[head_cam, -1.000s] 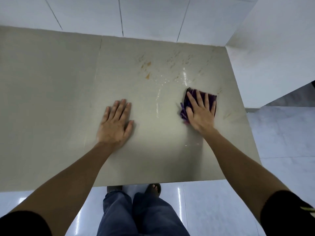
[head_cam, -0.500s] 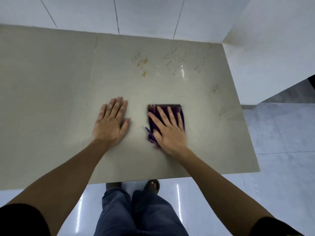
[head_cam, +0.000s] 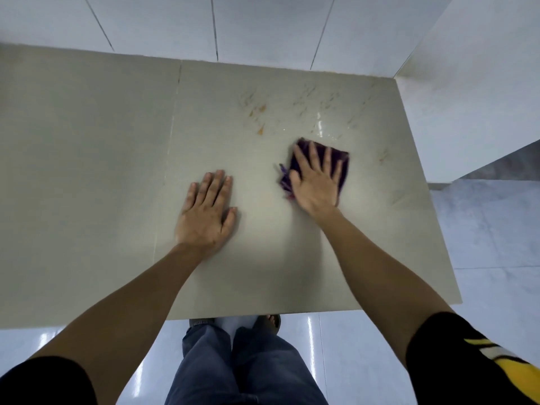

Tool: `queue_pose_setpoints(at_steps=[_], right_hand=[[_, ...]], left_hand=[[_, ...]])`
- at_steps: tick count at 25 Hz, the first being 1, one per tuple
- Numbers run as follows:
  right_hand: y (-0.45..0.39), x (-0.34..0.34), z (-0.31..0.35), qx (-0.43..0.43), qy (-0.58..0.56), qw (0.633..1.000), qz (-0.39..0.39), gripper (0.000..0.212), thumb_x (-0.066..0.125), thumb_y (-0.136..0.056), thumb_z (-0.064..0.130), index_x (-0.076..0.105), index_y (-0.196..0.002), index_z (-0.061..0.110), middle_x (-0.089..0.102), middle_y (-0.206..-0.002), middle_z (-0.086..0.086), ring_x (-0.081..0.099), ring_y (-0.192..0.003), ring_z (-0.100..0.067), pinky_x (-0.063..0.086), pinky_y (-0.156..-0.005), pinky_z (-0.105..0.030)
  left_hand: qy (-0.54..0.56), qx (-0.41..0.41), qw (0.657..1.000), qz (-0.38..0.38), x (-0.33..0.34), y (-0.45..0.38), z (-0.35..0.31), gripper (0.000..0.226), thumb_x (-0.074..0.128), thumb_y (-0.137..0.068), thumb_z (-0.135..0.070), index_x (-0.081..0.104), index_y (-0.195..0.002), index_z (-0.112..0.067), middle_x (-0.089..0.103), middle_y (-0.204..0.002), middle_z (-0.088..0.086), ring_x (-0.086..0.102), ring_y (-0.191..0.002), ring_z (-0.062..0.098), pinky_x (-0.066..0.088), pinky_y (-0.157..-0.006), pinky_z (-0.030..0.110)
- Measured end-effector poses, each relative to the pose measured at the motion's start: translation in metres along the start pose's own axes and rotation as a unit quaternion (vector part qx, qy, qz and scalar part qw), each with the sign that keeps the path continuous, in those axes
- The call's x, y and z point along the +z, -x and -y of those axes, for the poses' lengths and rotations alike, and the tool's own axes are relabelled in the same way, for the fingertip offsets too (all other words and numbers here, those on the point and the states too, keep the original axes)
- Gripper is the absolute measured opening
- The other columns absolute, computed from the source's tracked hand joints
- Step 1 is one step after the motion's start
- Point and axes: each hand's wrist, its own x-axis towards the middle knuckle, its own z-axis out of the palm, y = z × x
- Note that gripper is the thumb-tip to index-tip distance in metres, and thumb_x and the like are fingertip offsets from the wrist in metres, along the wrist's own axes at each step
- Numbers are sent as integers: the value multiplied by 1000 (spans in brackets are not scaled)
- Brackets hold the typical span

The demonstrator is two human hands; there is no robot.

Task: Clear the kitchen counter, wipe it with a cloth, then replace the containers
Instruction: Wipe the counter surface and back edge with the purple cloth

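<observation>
We are wiping the worktop (head_cam: pixel 87 171): our right hand (head_cam: pixel 317 187) is pressing the purple cloth (head_cam: pixel 340 160) flat-fingered, our left hand (head_cam: pixel 206 213) is bracing, open. Orange stains (head_cam: pixel 260 130) beyond the cloth probably need wiping next.

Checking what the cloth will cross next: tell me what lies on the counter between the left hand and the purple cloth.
In the head view, only bare beige counter lies between the left hand and the purple cloth under the right hand. The orange stains sit farther back.

a beige counter (head_cam: pixel 87 176) carries orange stains (head_cam: pixel 261 130), a purple cloth (head_cam: pixel 342 165) and a flat left hand (head_cam: pixel 206 217).
</observation>
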Motion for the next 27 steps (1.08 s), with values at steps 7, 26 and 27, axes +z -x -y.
queue_pose_setpoints(at_steps=[7,26,27], right_hand=[[112,25,-6,-198,47,979,-24,65,36,-89,47,21,-152,41,22,-161,9,15,-150,-26,11,-120,-52],[-208,-25,28,45,-41,998,-16,58,21,-99,45,13,-155,33,5,-165,2,-4,-150,-35,-5,-118,-59],[-212,-23,48,18,-34,999,-12,58,22,-99,44,13,-155,33,5,-165,3,-3,-150,-34,-4,-118,-58]], left_hand=[[27,7,1000,-6,-9,-8,11,70,8,-92,-51,6,-155,-20,5,-164,-2,-1,-151,13,-1,-123,36],[2,-45,998,-42,-11,-92,77,70,6,-94,-48,3,-155,-14,3,-164,3,-4,-151,16,1,-123,40],[0,-45,998,-43,-11,-92,77,70,6,-94,-49,3,-155,-14,3,-164,2,-4,-151,16,1,-123,40]])
